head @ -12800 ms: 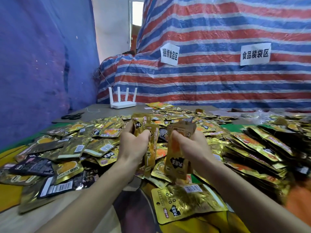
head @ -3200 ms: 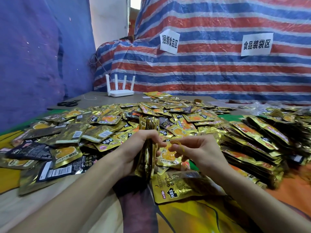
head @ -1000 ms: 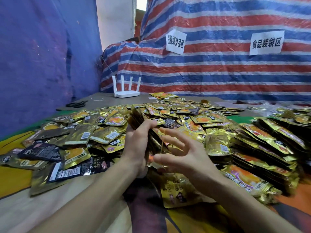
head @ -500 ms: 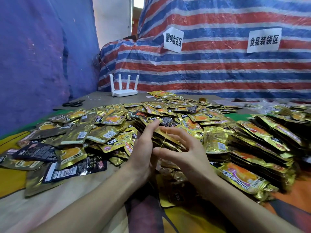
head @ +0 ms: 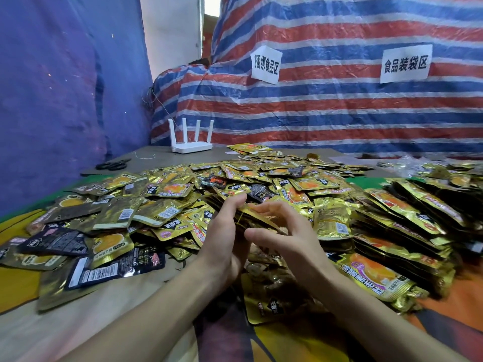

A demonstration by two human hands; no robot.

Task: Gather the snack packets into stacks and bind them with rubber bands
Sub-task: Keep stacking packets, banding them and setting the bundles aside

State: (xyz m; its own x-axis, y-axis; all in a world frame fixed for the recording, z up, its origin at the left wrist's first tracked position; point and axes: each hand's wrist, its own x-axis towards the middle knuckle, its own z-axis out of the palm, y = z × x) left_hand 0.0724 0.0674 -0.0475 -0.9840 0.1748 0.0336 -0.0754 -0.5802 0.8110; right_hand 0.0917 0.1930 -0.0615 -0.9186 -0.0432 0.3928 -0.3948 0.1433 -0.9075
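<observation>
My left hand (head: 224, 244) grips a stack of gold snack packets (head: 261, 218) from the left side, holding it tilted above the table. A thin yellow rubber band (head: 239, 216) crosses the stack's near end beside my left fingers. My right hand (head: 287, 239) is at the stack's right side, fingers spread and nearly straight over it, thumb pointing toward my left hand. How far the band wraps round the stack is hidden. Loose gold and black packets (head: 167, 192) cover the table behind and to the left.
Rows of stacked packets (head: 405, 226) lie to the right. A single gold packet (head: 266, 307) lies under my wrists. At the back of the grey table (head: 156, 159) stand a white router (head: 190, 146) and black scissors (head: 112, 165). Striped tarpaulin walls off the far side.
The stack went from upright in my left hand to tilted flat. My right hand brought the rubber band to it and now spreads over the stack's near end.
</observation>
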